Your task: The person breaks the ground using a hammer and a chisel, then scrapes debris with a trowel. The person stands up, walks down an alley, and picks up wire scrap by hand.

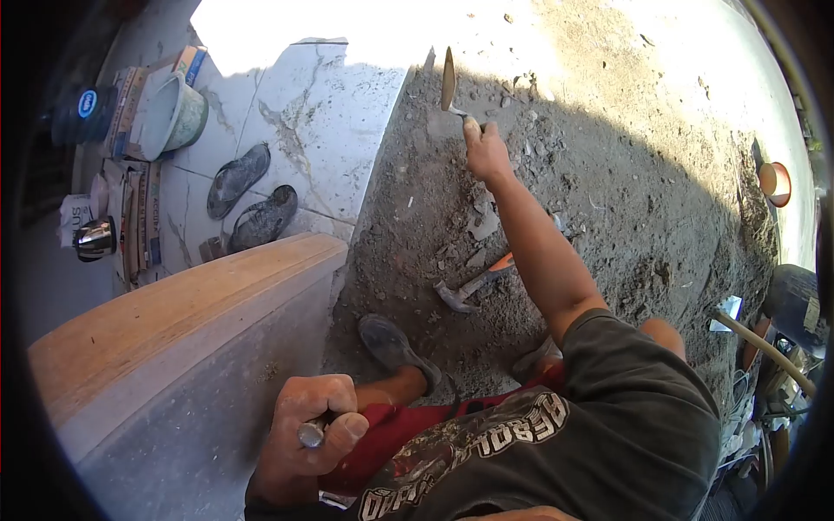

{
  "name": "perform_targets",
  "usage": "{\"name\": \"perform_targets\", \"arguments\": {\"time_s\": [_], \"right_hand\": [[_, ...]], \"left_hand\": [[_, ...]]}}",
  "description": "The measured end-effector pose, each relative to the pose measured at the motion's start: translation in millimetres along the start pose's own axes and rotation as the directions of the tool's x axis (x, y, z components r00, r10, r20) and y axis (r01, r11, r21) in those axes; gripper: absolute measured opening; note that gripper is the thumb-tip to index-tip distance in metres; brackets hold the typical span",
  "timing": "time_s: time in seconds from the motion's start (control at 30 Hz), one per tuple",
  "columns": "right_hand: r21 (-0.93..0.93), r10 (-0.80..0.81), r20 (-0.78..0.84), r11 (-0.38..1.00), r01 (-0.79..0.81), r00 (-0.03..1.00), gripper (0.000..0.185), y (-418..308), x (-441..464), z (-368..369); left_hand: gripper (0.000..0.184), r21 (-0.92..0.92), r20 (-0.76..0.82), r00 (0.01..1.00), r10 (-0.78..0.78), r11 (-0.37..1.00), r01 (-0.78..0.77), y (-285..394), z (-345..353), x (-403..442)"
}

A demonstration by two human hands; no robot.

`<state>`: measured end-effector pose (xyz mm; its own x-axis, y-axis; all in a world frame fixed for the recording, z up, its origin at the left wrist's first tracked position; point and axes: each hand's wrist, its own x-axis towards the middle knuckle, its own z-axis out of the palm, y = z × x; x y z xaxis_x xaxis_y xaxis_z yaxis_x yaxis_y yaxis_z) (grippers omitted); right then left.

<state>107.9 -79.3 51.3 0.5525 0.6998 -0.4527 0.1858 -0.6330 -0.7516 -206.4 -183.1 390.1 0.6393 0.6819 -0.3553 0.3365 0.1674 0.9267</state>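
My right hand (488, 154) is stretched out over the soil, its fingers closed on the handle of a small trowel (448, 80). The trowel's narrow blade points away from me, near the edge of the sunlit ground. Low in the view, beside the wooden-topped ledge, my left hand (304, 417) is closed around a metal tool (312, 433). Only that tool's round end shows; the rest is hidden. A claw hammer (460, 297) with an orange-marked handle lies on the soil below my right forearm.
A wooden-topped ledge (191, 300) stands left of my legs. Sandals (261, 219) lie on the white tiles (304, 113), near a bucket (178, 117), boxes (139, 213) and a metal cup (94, 238). At right are a pipe end (775, 184), a long-handled tool (764, 347) and a dark container (795, 304).
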Motion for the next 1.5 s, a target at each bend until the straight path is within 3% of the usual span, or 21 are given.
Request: {"name": "perform_targets", "arguments": {"time_s": [0.17,0.23,0.3,0.43,0.47,0.53,0.63,0.67,0.77,0.8,0.87,0.93,0.97,1.1,1.13,1.2,1.27,1.3,1.37,1.47,1.5], "right_hand": [[0.017,0.007,-0.028,1.000,-0.007,1.000,0.056,-19,60,22],[-0.004,0.079,-0.166,0.997,-0.080,0.983,0.057,-2,44,-2],[0.141,0.248,-0.259,0.966,-0.217,0.934,0.056,49,50,-15],[0.066,0.207,-0.338,0.978,-0.196,0.918,0.053,75,14,-51],[-0.002,0.178,-0.325,0.982,-0.189,0.929,0.052,76,3,-49],[-0.098,-0.018,-0.233,0.995,-0.005,0.972,0.052,57,-14,-24],[-0.185,-0.101,0.103,0.976,0.119,0.990,0.048,31,-58,12],[-0.218,-0.111,0.135,0.966,0.139,0.985,0.047,40,-67,22],[-0.254,-0.052,0.070,0.965,0.068,0.996,0.049,77,-91,4],[-0.245,0.036,0.005,0.969,-0.034,0.999,0.050,93,-94,-10],[-0.264,0.026,-0.191,0.962,-0.076,0.981,0.052,138,-92,-37],[-0.119,0.194,-0.315,0.963,-0.242,0.929,0.052,131,-94,-66],[-0.105,0.187,-0.346,0.966,-0.236,0.920,0.052,126,-95,-72],[-0.088,0.181,-0.197,0.976,-0.201,0.964,0.052,102,-121,-70],[-0.230,-0.020,-0.148,0.973,-0.015,0.989,0.051,107,-131,-57],[-0.186,0.048,0.168,0.982,-0.016,0.985,0.051,114,-149,-36],[-0.288,-0.006,0.251,0.954,0.081,0.968,0.052,103,-171,-37],[-0.277,-0.015,0.245,0.957,0.085,0.969,0.052,108,-169,-43],[-0.352,0.120,0.086,0.933,-0.082,0.989,0.051,135,-167,-64],[-0.268,0.262,-0.257,0.906,-0.329,0.930,0.049,156,-150,-102],[-0.194,0.283,-0.273,0.920,-0.340,0.920,0.050,153,-148,-113]], "left_hand": [[0.036,0.134,0.053,0.998,-0.016,0.991,0.009,-1,6,7],[0.035,0.125,0.046,0.999,-0.017,0.992,0.011,4,3,6],[0.035,0.094,0.028,0.999,-0.016,0.995,0.014,3,1,3],[0.026,0.030,0.027,0.997,0.072,0.997,-0.073,-5,-10,2],[0.026,-0.005,0.016,0.997,0.081,0.997,-0.080,-4,-9,1],[0.031,0.022,0.028,0.999,0.040,0.999,-0.041,-3,-6,6],[0.037,0.056,0.043,0.999,-0.001,0.998,-0.001,1,0,15],[0.038,0.059,0.055,0.998,0.000,0.998,-0.003,3,2,17],[0.039,0.041,0.113,0.993,-0.016,0.999,0.012,10,2,18],[0.039,0.031,0.125,0.990,0.058,0.998,-0.062,15,-1,23],[0.037,0.017,0.157,0.986,-0.051,0.999,0.049,24,-8,25],[0.036,0.075,0.111,0.992,0.059,0.995,-0.067,13,-14,33],[0.035,0.135,0.056,0.994,0.098,0.985,-0.105,10,-16,39],[0.033,0.183,0.083,0.968,0.236,0.951,-0.248,16,-15,61],[0.029,0.174,0.071,0.962,0.263,0.947,-0.272,17,-15,68],[0.026,0.168,0.068,0.953,0.295,0.938,-0.302,19,-10,82],[0.024,-0.065,-0.027,0.967,0.254,0.965,-0.255,24,1,101],[0.024,-0.054,-0.022,0.965,0.262,0.963,-0.263,28,6,107],[0.022,-0.238,-0.062,0.960,0.275,0.930,-0.281,36,21,113],[0.022,-0.394,0.003,0.953,0.303,0.876,-0.278,32,46,114],[0.022,-0.435,0.060,0.953,0.299,0.867,-0.244,28,56,112]]}}
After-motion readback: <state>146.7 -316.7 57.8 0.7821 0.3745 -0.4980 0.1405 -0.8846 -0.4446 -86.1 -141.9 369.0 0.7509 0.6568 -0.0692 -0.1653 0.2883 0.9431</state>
